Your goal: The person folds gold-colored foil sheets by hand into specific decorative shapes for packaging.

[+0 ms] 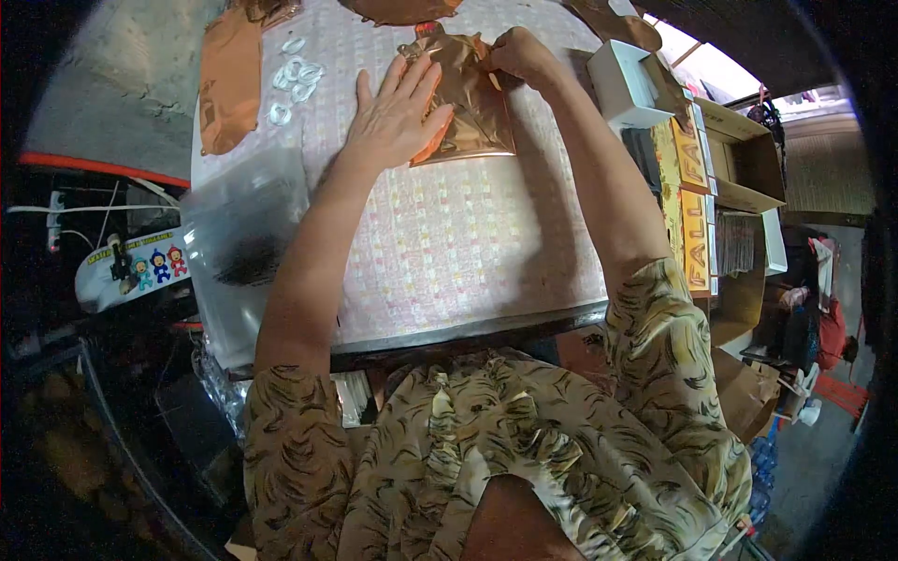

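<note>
A shiny copper-coloured foil balloon (477, 103) lies flat and uninflated near the far side of the table. My left hand (398, 112) rests palm down on its left part, fingers stretched and spread. At the balloon's upper right edge my right hand (526, 58) is closed, the fingers pinched on the foil; the fingertips are partly hidden. More copper foil balloons lie about, one flat foil balloon (231, 84) at the far left and another round-edged foil balloon (402, 7) at the back. Left of my left hand sit several small coils of white ribbon (299, 77).
Clear plastic bags (248, 252) are stacked at the table's left edge. On the right stand a white open box (625, 89) and orange packs marked FALL (694, 238), beside cardboard boxes (744, 145). A patterned cloth (449, 252) covers the table.
</note>
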Demonstrator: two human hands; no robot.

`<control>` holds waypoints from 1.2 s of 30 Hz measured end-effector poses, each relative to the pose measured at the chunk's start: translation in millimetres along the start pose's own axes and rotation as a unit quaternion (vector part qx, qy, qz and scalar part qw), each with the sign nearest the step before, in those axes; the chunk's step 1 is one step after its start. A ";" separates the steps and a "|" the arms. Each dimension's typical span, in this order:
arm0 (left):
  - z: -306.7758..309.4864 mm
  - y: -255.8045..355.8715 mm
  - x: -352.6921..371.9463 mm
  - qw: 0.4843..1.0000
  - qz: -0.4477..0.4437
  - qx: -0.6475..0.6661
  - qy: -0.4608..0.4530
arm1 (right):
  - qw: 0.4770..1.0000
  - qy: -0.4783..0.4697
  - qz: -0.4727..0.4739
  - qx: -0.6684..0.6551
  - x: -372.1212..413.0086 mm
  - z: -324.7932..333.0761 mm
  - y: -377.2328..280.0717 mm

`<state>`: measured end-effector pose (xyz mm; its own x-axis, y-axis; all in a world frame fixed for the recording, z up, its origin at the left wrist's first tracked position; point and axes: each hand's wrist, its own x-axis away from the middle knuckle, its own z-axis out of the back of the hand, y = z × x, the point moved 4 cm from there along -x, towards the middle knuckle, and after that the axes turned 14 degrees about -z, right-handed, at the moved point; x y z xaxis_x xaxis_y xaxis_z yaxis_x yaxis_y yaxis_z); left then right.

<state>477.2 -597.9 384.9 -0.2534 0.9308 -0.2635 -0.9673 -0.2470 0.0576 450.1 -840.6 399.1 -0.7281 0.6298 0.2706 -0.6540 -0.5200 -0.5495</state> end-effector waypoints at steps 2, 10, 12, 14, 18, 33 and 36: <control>3.3 -0.4 -1.0 1.000 -0.004 -0.003 0.004 | 0.993 -0.042 0.023 -0.104 5.6 4.3 -0.3; 59.4 -19.7 33.6 0.873 0.074 0.287 0.387 | 0.920 0.049 0.298 -0.251 128.6 78.1 -23.2; 82.9 -5.3 56.9 0.864 0.078 0.295 0.400 | 0.927 0.118 0.332 -0.127 184.6 89.8 -12.6; 94.6 2.2 80.2 0.855 0.085 0.300 0.415 | 0.882 0.110 0.429 -0.158 218.7 79.2 12.0; 105.2 38.5 115.8 0.926 0.022 0.208 0.316 | 0.860 0.085 0.504 -0.015 259.6 53.6 73.4; 99.8 83.6 74.8 0.959 -0.036 0.222 0.170 | 0.829 0.215 0.504 0.117 254.9 18.1 99.5; 84.1 74.2 33.7 0.970 -0.114 0.169 0.134 | 0.838 0.218 0.491 0.095 249.6 13.9 104.3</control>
<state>395.9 -562.1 461.3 -0.0636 0.8366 -0.5442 -0.9579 0.1018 0.2685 197.3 -745.7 420.3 -0.8168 -0.0271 -0.5763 0.1662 -0.9676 -0.1902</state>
